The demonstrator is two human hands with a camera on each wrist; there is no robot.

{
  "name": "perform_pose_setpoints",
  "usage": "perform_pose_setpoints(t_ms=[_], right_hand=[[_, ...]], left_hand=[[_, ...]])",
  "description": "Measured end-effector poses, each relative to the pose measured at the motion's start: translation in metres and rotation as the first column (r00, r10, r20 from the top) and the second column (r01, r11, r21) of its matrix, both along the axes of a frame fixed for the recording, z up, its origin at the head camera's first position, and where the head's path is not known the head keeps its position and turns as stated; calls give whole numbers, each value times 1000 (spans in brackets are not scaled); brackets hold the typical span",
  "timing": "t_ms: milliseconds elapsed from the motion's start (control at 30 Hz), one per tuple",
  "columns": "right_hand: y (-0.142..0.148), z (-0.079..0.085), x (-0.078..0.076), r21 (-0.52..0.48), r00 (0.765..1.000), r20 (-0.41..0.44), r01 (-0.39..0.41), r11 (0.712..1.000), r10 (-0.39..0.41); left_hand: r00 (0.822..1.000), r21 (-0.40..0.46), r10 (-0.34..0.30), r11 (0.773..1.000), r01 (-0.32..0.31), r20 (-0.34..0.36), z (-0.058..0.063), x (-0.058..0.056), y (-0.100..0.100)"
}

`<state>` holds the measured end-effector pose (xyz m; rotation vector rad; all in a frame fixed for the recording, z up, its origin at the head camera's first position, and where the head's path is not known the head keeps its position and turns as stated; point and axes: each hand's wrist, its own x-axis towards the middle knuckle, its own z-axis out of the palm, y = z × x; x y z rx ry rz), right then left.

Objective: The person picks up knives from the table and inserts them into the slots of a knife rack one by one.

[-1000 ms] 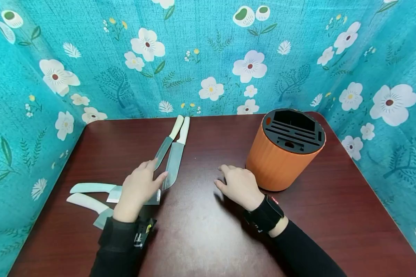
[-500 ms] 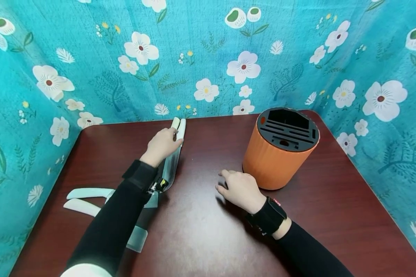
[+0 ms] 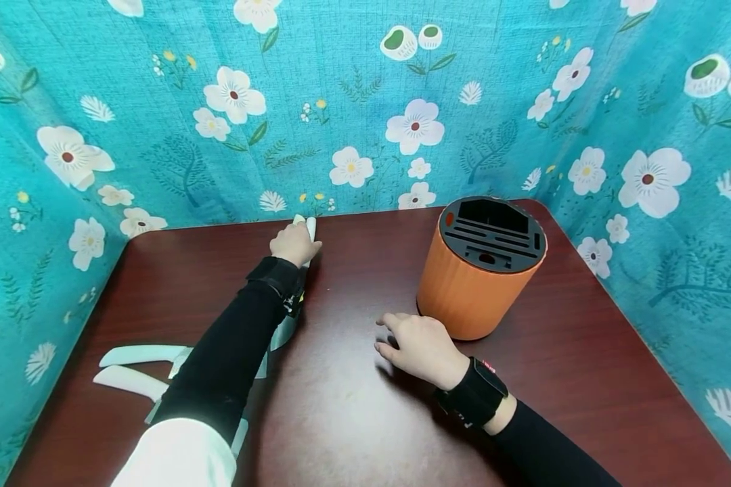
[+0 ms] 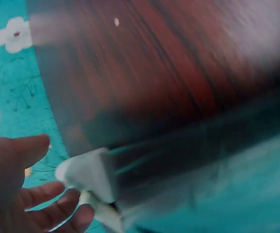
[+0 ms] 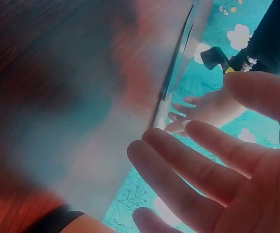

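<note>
My left hand (image 3: 294, 242) is over the handles of two kitchen knives at the table's far edge. In the left wrist view, its thumb stands apart from the white knife handle (image 4: 84, 170), and its fingertips lie at or against that handle and the cream knife handle (image 4: 106, 213) beside it. Below my wrist, part of a pale blade (image 3: 285, 331) shows; the rest is hidden. My right hand (image 3: 425, 345) hovers over the table with loosely bent fingers and holds nothing. Just beyond it stands an orange knife block (image 3: 476, 291) with a black slotted top.
Two more knives with pale handles, an upper knife (image 3: 145, 354) and a lower knife (image 3: 129, 380), lie at the left, partly under my left sleeve. The dark red-brown table (image 3: 347, 406) is backed by a turquoise flowered cloth (image 3: 353, 88).
My left hand has moved from above the left-hand knives forward to the two handles at the far edge. The right hand stays nearly still, and the head view has shifted slightly.
</note>
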<state>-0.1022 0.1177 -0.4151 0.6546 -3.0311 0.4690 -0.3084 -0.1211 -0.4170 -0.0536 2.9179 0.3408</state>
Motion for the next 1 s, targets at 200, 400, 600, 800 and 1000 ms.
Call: perform_pose_setpoints(t_ms=[200, 400, 600, 800, 1000], right_hand=[[-2, 1, 1, -16, 1000, -7, -6, 1000, 6], [-3, 3, 2, -41, 1000, 5, -26, 999, 26], [-4, 4, 2, -60, 999, 2, -54, 997, 54], [-6, 9, 3, -88, 997, 7, -74, 993, 75], [-5, 19, 2, -125, 996, 16, -84, 989, 87]], left_hand=[[998, -19, 56, 998, -57, -36, -21, -8, -1], [989, -20, 75, 997, -78, -125, -32, -9, -1], [992, 102, 69, 993, -59, -106, -22, -6, -7], [990, 197, 61, 980, -35, -126, -1, -3, -14], [975, 252, -10, 965, 67, -223, 30, 9, -15]])
